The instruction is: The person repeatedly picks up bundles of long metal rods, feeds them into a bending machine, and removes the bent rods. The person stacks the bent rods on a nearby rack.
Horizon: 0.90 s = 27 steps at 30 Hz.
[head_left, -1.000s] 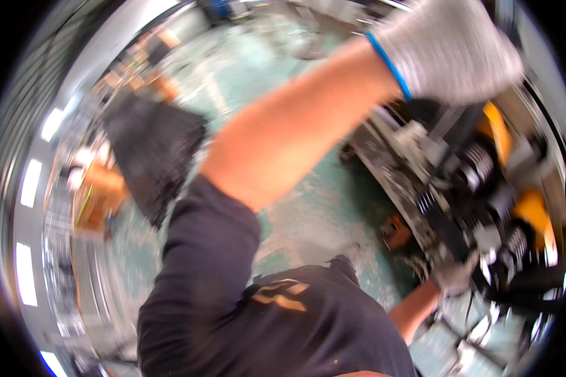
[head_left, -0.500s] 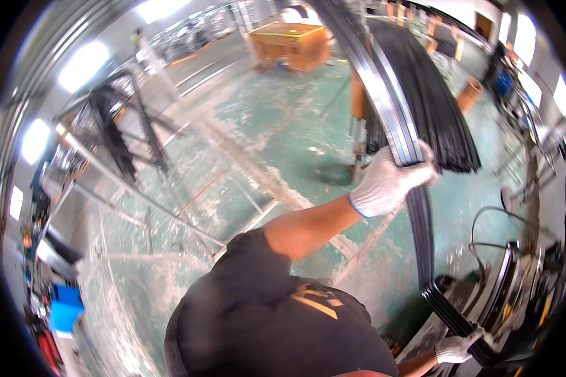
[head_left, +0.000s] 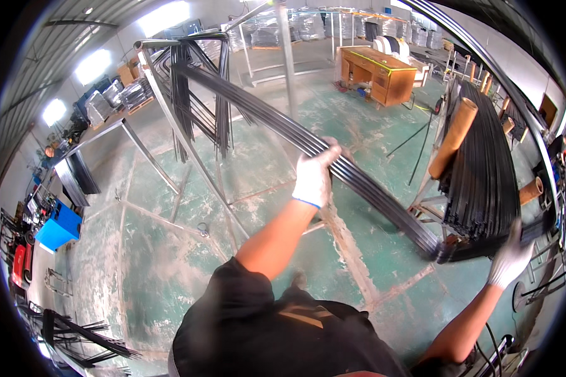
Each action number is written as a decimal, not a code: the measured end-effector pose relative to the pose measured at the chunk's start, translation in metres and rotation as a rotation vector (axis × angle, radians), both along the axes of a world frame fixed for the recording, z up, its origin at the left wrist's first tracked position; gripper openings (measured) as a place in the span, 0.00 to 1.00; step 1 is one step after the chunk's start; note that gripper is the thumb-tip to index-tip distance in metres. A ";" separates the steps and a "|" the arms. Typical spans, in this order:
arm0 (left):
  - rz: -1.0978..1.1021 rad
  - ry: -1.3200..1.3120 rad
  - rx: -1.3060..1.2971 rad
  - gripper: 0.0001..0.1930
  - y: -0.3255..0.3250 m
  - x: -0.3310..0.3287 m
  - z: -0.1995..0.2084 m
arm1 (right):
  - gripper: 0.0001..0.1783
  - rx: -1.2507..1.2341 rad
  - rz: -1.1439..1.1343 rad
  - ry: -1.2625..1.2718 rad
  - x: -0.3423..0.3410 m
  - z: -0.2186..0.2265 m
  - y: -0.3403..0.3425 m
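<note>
Both my hands wear white gloves and hold a bundle of long, glossy black strips [head_left: 383, 204], bent at a corner in front of me. My left hand [head_left: 314, 174] wraps round its long straight run, which slants up to the far left. Past the corner, my right hand [head_left: 511, 259] grips the short side at the right; some of its fingers are hidden. From there a long curved run rises along the right edge of the view. The bundle's far left end overlaps bent black strips [head_left: 181, 116] hanging on a metal rack [head_left: 176, 125]; I cannot tell whether they touch.
At the right, a pile of black strips [head_left: 484, 169] lies on a stand beside brown cardboard tubes [head_left: 454, 135]. A wooden desk [head_left: 390, 78] stands further back. Left are a blue box [head_left: 60, 225] and a metal frame [head_left: 148, 154]. More black strips [head_left: 88, 336] sit lower left.
My view has turned left, and the hanging rack appears closer. The bundle has swung from pointing up and away to slanting far left. My right hand has risen from the lower right corner.
</note>
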State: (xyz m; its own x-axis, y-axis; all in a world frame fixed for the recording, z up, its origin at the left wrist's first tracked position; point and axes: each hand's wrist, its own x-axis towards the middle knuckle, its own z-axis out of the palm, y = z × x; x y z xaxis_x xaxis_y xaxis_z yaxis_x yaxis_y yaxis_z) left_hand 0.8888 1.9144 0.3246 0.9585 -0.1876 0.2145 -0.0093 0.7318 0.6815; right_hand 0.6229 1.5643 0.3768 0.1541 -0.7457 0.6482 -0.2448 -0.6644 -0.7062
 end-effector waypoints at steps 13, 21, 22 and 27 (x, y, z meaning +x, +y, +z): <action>0.012 0.309 -0.330 0.14 0.297 0.345 0.001 | 0.16 -0.721 0.668 0.088 0.411 0.189 0.290; 0.447 0.288 -0.436 0.26 0.315 0.272 -0.068 | 0.08 -0.420 0.714 0.415 0.372 0.012 0.188; 0.459 0.343 -0.448 0.26 0.295 0.260 -0.079 | 0.09 -0.333 0.523 0.515 0.360 -0.013 0.131; -0.006 0.367 -0.075 0.18 0.190 0.238 -0.218 | 0.38 0.210 -0.234 1.105 0.270 -0.088 -0.105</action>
